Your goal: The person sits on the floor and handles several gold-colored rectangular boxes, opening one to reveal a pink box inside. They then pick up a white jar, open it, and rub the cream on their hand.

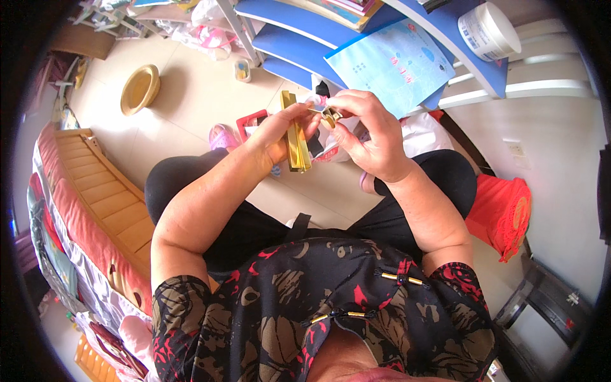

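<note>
My left hand (273, 133) holds a long, narrow, shiny gold box or folded piece (299, 153) upright across its palm. The thumb and fingertips of that hand reach to a small gold-coloured piece (328, 117) with a silvery inner face. My right hand (377, 136) pinches this small piece between thumb and fingers, so both hands meet at it. Whether it is metal or folded foil paper, I cannot tell. Both hands are raised above the floor, between my knees.
Blue shelves (291, 45) stand ahead, with a light-blue booklet (391, 67) and a white tub (487, 33). A yellow basin (140, 90) sits on the tiled floor. White plastic bags (425, 132) lie beyond my hands. A red bag (499, 215) is at right, a wooden bed frame (102, 186) at left.
</note>
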A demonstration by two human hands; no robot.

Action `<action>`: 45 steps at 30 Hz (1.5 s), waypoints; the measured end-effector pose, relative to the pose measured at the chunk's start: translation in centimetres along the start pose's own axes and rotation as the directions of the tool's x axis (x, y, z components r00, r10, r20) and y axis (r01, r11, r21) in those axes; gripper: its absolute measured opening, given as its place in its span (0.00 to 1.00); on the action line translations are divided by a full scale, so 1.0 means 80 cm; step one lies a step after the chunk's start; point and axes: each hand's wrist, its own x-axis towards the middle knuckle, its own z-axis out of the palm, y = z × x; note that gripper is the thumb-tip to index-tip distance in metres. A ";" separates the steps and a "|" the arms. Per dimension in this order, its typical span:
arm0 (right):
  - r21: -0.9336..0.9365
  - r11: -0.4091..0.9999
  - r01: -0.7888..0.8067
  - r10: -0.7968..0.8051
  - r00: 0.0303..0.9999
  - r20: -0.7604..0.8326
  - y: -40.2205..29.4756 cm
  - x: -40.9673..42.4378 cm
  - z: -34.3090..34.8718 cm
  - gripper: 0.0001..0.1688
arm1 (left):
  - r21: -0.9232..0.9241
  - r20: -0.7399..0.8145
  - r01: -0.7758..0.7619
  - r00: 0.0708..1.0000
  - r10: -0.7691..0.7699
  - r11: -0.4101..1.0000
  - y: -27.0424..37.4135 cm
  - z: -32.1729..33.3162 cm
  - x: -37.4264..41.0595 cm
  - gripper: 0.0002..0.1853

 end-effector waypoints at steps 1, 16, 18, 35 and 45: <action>0.019 1.000 0.017 -0.017 0.999 -0.048 0.003 -0.002 0.002 0.19 | -0.026 0.043 -0.015 0.999 0.016 1.000 0.001 -0.001 0.001 0.13; -0.306 0.951 0.055 -0.056 0.998 0.006 0.002 0.008 -0.014 0.16 | -0.153 -0.044 -0.189 0.982 0.185 0.970 0.004 -0.019 0.020 0.07; -0.279 0.960 0.002 0.000 1.000 0.008 0.000 0.008 -0.016 0.14 | -0.159 0.009 -0.167 0.985 0.171 0.973 0.012 -0.023 0.016 0.08; -0.202 0.974 0.105 -0.117 0.992 -0.044 -0.004 0.009 -0.017 0.10 | -0.262 -0.018 -0.345 0.936 0.353 0.902 0.040 -0.003 0.006 0.11; 0.622 0.659 -0.423 0.423 0.892 0.158 -0.002 0.002 -0.010 0.08 | -0.219 0.104 -0.392 0.901 0.421 0.894 0.045 -0.010 0.004 0.18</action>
